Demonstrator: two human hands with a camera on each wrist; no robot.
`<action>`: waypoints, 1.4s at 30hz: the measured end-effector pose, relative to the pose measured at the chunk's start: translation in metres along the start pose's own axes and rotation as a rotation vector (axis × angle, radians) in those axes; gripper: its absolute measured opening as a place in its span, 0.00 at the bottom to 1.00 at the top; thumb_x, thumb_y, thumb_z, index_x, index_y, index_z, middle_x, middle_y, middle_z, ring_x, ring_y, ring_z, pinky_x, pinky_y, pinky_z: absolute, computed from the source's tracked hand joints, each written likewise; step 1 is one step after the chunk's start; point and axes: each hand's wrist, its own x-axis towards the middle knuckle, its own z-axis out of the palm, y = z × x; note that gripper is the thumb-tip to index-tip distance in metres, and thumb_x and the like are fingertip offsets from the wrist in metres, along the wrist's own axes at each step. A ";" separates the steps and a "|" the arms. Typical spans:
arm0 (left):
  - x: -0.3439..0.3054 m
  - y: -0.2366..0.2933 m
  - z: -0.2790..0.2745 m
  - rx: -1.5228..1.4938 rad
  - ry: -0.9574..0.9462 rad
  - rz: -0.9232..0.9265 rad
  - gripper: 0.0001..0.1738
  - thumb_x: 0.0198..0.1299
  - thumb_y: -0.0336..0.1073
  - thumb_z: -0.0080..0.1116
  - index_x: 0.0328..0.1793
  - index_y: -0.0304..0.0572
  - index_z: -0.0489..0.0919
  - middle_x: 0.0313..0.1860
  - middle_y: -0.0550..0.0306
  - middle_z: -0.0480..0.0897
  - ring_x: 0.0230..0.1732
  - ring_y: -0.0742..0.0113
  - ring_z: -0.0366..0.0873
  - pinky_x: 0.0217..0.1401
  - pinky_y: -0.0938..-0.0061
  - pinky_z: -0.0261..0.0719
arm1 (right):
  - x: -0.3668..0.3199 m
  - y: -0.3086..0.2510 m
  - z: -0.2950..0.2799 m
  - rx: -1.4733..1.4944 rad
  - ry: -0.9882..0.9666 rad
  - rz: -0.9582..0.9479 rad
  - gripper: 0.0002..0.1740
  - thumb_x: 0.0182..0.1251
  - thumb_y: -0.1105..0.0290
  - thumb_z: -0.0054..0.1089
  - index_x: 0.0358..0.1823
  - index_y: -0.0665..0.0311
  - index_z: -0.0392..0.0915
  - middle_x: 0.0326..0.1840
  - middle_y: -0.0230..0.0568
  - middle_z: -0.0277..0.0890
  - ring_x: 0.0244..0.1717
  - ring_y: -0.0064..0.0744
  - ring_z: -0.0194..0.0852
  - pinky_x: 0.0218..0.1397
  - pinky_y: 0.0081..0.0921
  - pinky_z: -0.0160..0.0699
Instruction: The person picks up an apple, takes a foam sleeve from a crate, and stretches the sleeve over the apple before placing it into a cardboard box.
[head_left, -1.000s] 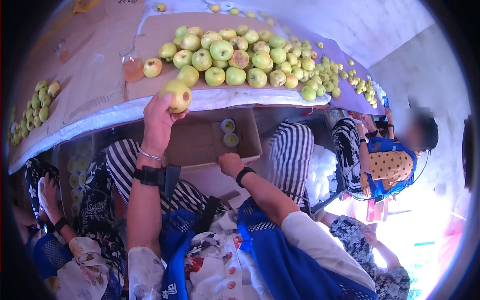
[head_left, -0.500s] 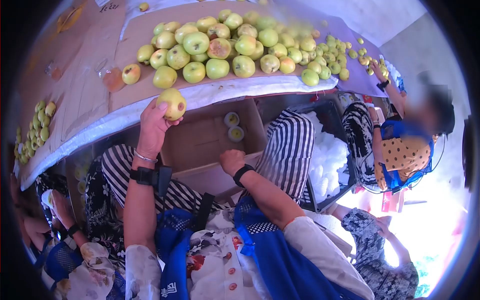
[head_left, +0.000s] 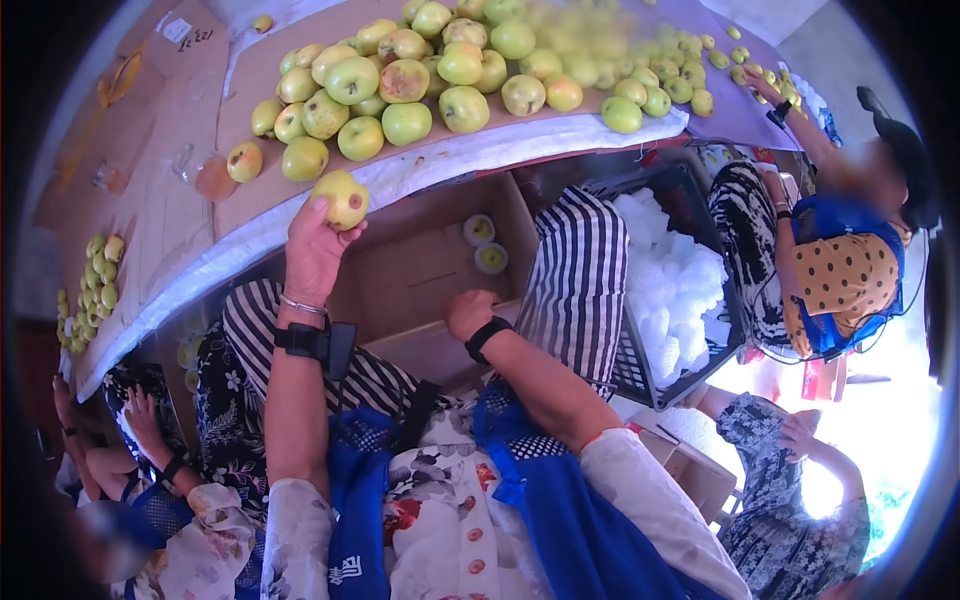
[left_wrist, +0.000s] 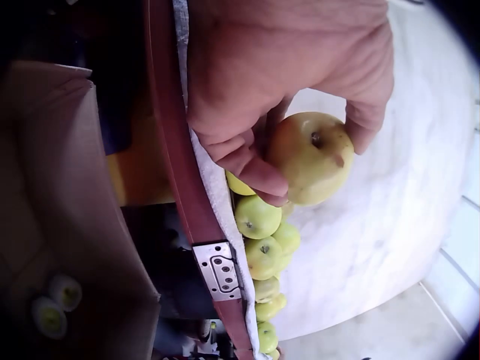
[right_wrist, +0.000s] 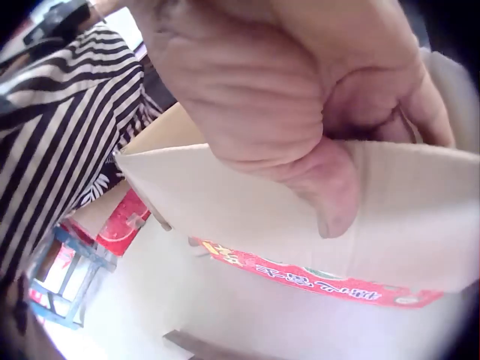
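Apple [head_left: 341,200], still pinched by left hand [head_left: 313,255]; right hand [head_left: 470,315] still gripping carton [right_wrist: 240,195] wall

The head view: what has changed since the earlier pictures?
At the right, a neighbour's hand has reached out to the far apples. The view itself has shifted, so the nearer pile sits higher in it. As before, the left hand holds the spotted apple, the right hand is at the box, and two wrapped apples lie inside.
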 end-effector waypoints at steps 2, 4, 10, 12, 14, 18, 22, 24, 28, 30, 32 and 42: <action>0.002 0.000 0.004 -0.017 -0.013 0.000 0.26 0.68 0.47 0.55 0.65 0.36 0.73 0.54 0.50 0.82 0.46 0.60 0.83 0.49 0.72 0.82 | 0.004 0.001 0.006 0.044 0.005 0.022 0.15 0.66 0.67 0.55 0.50 0.53 0.87 0.55 0.40 0.85 0.57 0.45 0.83 0.59 0.67 0.70; 0.003 -0.002 0.009 -0.024 -0.015 -0.009 0.27 0.68 0.47 0.55 0.65 0.36 0.72 0.54 0.50 0.82 0.46 0.60 0.83 0.49 0.72 0.82 | -0.002 0.002 0.001 0.069 -0.015 0.004 0.15 0.67 0.67 0.55 0.50 0.53 0.87 0.54 0.40 0.85 0.57 0.44 0.83 0.60 0.68 0.68; 0.007 -0.010 0.021 0.025 -0.058 -0.053 0.29 0.68 0.48 0.55 0.67 0.35 0.70 0.56 0.44 0.81 0.47 0.57 0.82 0.50 0.71 0.81 | -0.014 0.008 -0.030 -0.056 0.080 0.028 0.15 0.67 0.67 0.56 0.51 0.51 0.87 0.52 0.37 0.86 0.56 0.42 0.83 0.60 0.67 0.67; 0.008 -0.011 0.025 0.045 -0.076 -0.063 0.29 0.68 0.48 0.55 0.67 0.35 0.70 0.55 0.45 0.81 0.47 0.57 0.82 0.50 0.70 0.81 | -0.011 0.011 -0.027 -0.035 0.078 0.050 0.15 0.67 0.67 0.56 0.51 0.51 0.87 0.52 0.36 0.86 0.56 0.42 0.84 0.60 0.67 0.67; 0.008 -0.012 0.025 0.049 -0.082 -0.072 0.28 0.68 0.48 0.55 0.67 0.36 0.70 0.55 0.45 0.81 0.47 0.57 0.82 0.50 0.70 0.81 | -0.002 0.009 -0.005 0.003 0.075 0.079 0.14 0.67 0.67 0.56 0.51 0.51 0.87 0.52 0.35 0.86 0.55 0.42 0.84 0.61 0.67 0.67; 0.004 -0.017 0.025 0.038 -0.034 -0.087 0.28 0.68 0.47 0.55 0.67 0.35 0.70 0.55 0.45 0.81 0.46 0.57 0.82 0.50 0.70 0.81 | 0.000 0.012 0.006 0.007 0.072 0.024 0.14 0.67 0.68 0.57 0.50 0.50 0.87 0.50 0.34 0.86 0.53 0.41 0.85 0.64 0.66 0.64; 0.007 -0.018 0.028 0.061 -0.064 -0.103 0.27 0.68 0.47 0.55 0.65 0.36 0.71 0.54 0.45 0.81 0.45 0.58 0.82 0.48 0.72 0.81 | 0.000 0.018 -0.005 0.079 0.187 -0.005 0.12 0.66 0.69 0.57 0.45 0.49 0.88 0.45 0.33 0.87 0.51 0.41 0.86 0.64 0.64 0.64; 0.008 -0.019 0.032 0.078 -0.052 -0.102 0.25 0.68 0.47 0.55 0.63 0.37 0.71 0.52 0.48 0.81 0.44 0.60 0.82 0.47 0.73 0.81 | 0.004 0.017 -0.007 0.113 0.221 -0.025 0.11 0.65 0.69 0.58 0.43 0.49 0.88 0.43 0.33 0.87 0.50 0.40 0.86 0.63 0.62 0.65; 0.015 -0.025 0.029 0.103 -0.091 -0.120 0.26 0.68 0.46 0.55 0.65 0.37 0.71 0.56 0.44 0.81 0.46 0.58 0.82 0.46 0.72 0.80 | 0.016 0.011 -0.023 0.137 0.165 -0.014 0.12 0.65 0.69 0.59 0.44 0.48 0.88 0.45 0.33 0.87 0.51 0.37 0.86 0.59 0.58 0.69; 0.020 -0.031 0.026 0.090 -0.109 -0.143 0.25 0.68 0.45 0.54 0.65 0.38 0.71 0.57 0.45 0.81 0.49 0.58 0.82 0.49 0.70 0.80 | 0.016 0.012 -0.029 0.117 0.100 0.004 0.13 0.65 0.69 0.58 0.47 0.48 0.88 0.48 0.32 0.87 0.52 0.36 0.85 0.59 0.58 0.70; 0.022 -0.036 0.031 0.057 -0.110 -0.117 0.23 0.69 0.43 0.54 0.65 0.39 0.71 0.58 0.49 0.80 0.55 0.59 0.80 0.54 0.65 0.80 | 0.031 0.009 -0.007 0.080 0.106 0.035 0.14 0.66 0.68 0.58 0.49 0.49 0.87 0.50 0.32 0.87 0.54 0.36 0.84 0.59 0.58 0.70; 0.028 -0.046 0.037 0.135 -0.117 -0.199 0.27 0.71 0.49 0.52 0.66 0.34 0.71 0.54 0.44 0.82 0.42 0.63 0.81 0.45 0.75 0.78 | -0.095 0.122 -0.120 0.673 0.432 -0.455 0.15 0.57 0.67 0.64 0.44 0.66 0.83 0.41 0.52 0.83 0.47 0.53 0.82 0.51 0.42 0.80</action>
